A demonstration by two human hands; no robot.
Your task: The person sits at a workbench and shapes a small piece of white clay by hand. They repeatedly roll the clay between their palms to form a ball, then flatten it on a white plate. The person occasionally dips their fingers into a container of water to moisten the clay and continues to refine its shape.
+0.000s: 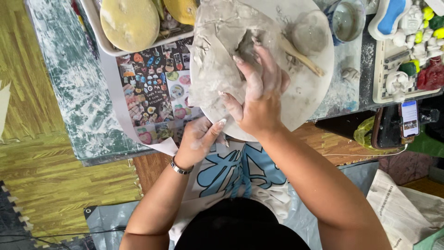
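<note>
Yellow-green floor mats surround a low, paint-smeared table [69, 88] seen from above. On it sits a round white board [307, 92] carrying a grey slab of clay [217, 55]. The right hand [259, 99] lies spread on the clay's near edge, fingers splayed and pressing into it, not closed around anything. The left hand [199, 141], dusted with clay, is curled at the board's rim just below the right hand, thumb raised against the rim; whether it grips the rim I cannot tell. Beyond the right fingertips lie a wooden stick [303, 58] and a clay ball [310, 32]. A tray with yellow discs [129, 23] stands farther left.
</note>
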